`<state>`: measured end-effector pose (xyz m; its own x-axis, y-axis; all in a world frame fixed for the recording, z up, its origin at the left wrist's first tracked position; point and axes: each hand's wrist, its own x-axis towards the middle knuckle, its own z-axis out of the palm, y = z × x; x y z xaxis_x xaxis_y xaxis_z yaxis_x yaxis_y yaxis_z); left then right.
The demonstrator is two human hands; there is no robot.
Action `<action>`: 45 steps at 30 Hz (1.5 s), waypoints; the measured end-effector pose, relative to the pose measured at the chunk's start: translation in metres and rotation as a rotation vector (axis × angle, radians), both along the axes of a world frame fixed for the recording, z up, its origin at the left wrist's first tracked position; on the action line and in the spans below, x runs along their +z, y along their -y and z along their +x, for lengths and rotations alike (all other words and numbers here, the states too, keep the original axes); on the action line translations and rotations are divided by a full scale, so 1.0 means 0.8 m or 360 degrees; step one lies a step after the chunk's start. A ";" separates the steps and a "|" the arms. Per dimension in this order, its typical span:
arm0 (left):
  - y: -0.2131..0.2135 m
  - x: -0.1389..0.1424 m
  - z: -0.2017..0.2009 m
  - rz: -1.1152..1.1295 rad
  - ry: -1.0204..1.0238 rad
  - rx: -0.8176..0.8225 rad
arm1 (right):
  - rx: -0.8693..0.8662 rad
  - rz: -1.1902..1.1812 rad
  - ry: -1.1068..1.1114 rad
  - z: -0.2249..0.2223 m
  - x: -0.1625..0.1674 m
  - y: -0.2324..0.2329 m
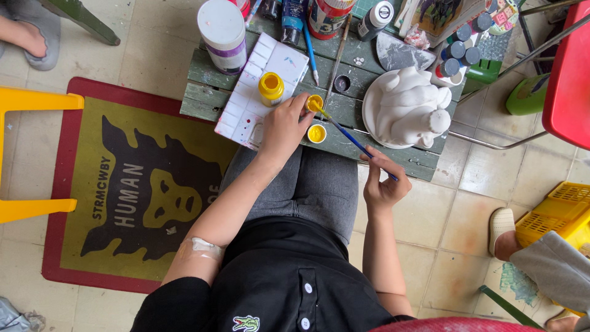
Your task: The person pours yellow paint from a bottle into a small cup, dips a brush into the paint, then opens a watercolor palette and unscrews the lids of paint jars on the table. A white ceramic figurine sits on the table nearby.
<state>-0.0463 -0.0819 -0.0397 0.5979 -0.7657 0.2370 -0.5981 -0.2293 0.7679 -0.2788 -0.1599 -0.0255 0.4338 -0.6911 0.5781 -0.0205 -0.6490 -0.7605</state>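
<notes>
The right hand (384, 181) pinches the rear end of a blue-handled paintbrush (351, 139) between thumb and fingers. The brush runs on a slant, its long axis climbing from the hand toward the upper left, and its yellow-loaded tip points into a small open pot of yellow paint (314, 102). The left hand (284, 128) is curled around that pot, steadying it at the near edge of the counter (203, 92). Just below lies the pot's yellow-lined lid (316, 133); to the left a yellow bottle (271, 87) stands on a white compartment palette (258, 92). To the right a white plaster figure (410, 106) sits on a white plate (369, 110). The counter is weathered green planks, crowded at the back with jars and tubes. It stands on pale floor tiles (442, 227), beside a red-bordered mat (123, 190).
</notes>
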 end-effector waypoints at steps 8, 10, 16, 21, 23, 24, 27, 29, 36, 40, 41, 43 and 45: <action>0.002 0.001 0.001 0.0031 -0.0007 -0.0021 | -0.0080 0.0332 0.0000 -0.006 -0.011 0.007; 0.002 0.001 0.002 0.0055 0.0000 -0.0024 | -0.0063 0.0351 -0.0026 -0.006 -0.008 0.005; 0.002 0.001 0.005 0.0040 0.0039 -0.0037 | 0.0046 0.0086 -0.0185 -0.009 0.020 0.006; 0.003 0.001 0.004 0.0063 0.0053 -0.0029 | 0.0093 0.0092 -0.0190 -0.011 0.039 0.008; 0.003 0.001 0.005 0.0051 0.0046 -0.0032 | 0.0090 0.0085 -0.0215 -0.013 0.042 0.008; 0.003 0.001 0.005 0.0045 0.0044 -0.0036 | 0.0086 0.0081 -0.0226 -0.015 0.042 0.007; 0.003 0.000 0.005 0.0026 0.0030 -0.0037 | 0.0113 0.0149 -0.0153 -0.021 0.039 0.010; 0.003 -0.001 0.005 0.0028 0.0010 -0.0036 | 0.0057 0.0038 -0.0147 -0.023 0.033 0.013; 0.002 0.000 0.006 0.0017 -0.0021 -0.0051 | -0.0247 0.0707 0.0253 -0.010 0.004 0.012; 0.001 0.003 0.006 0.0025 -0.0019 -0.0048 | -0.0222 0.0863 0.0285 0.006 -0.007 0.013; 0.001 0.003 0.006 0.0015 -0.0012 -0.0057 | -0.0231 0.0891 0.0269 0.008 -0.009 0.015; 0.001 0.004 0.006 0.0007 -0.0003 -0.0058 | -0.0232 0.0908 0.0255 0.009 -0.010 0.017; 0.001 0.004 0.005 0.0015 -0.0003 -0.0043 | -0.0220 0.0889 0.0255 0.006 -0.009 0.019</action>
